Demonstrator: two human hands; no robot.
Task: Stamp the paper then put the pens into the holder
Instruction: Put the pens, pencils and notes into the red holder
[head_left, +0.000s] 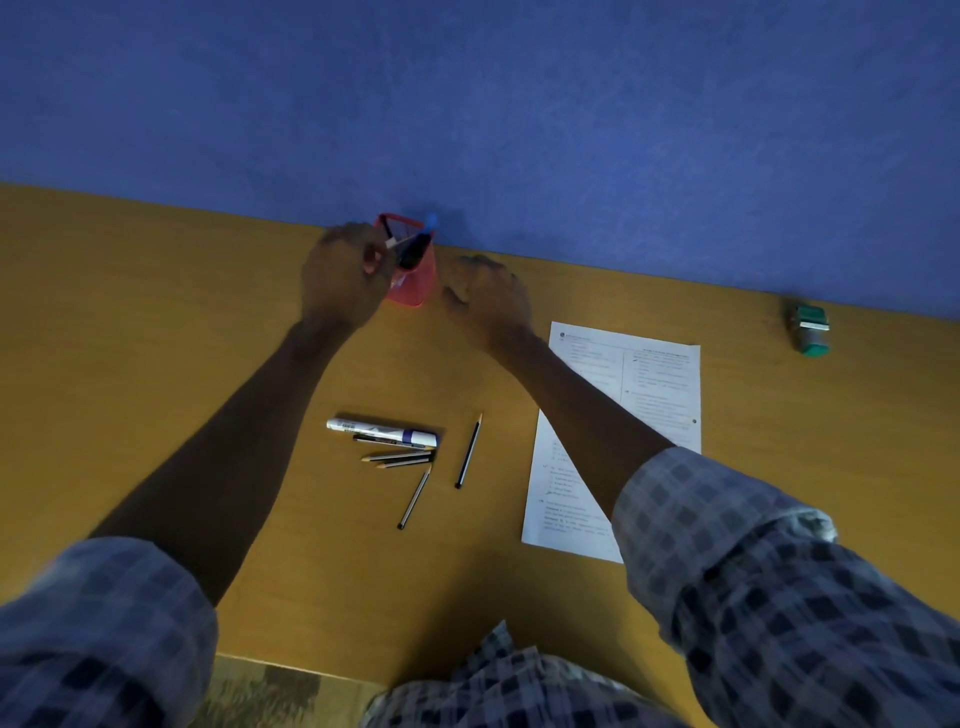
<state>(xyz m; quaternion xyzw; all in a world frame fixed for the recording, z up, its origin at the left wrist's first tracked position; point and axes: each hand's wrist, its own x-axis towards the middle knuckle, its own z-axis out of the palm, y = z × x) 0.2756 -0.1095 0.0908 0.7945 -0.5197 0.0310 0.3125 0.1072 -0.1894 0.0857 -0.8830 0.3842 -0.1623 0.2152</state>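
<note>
I see a wooden desk (156, 364) against a blue wall (467, 93). A printed paper (649, 395) lies on its right part, partly under the right forearm. The red mesh holder (410, 283) stands at the wall with pens already inside. My left hand (340, 275) pinches a pen (402, 242) at the holder's rim; my right hand (485, 296) hovers just beside it, fingers loosely curled, grasping nothing. A white marker (382, 431) and several pencils (400, 458) (one (468, 451) lying apart) wait mid-desk. The green stamp (809, 330) lies far right

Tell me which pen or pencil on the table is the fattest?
The thick white marker with the blue cap. It is far wider than the thin pencils lying beside it.
</note>
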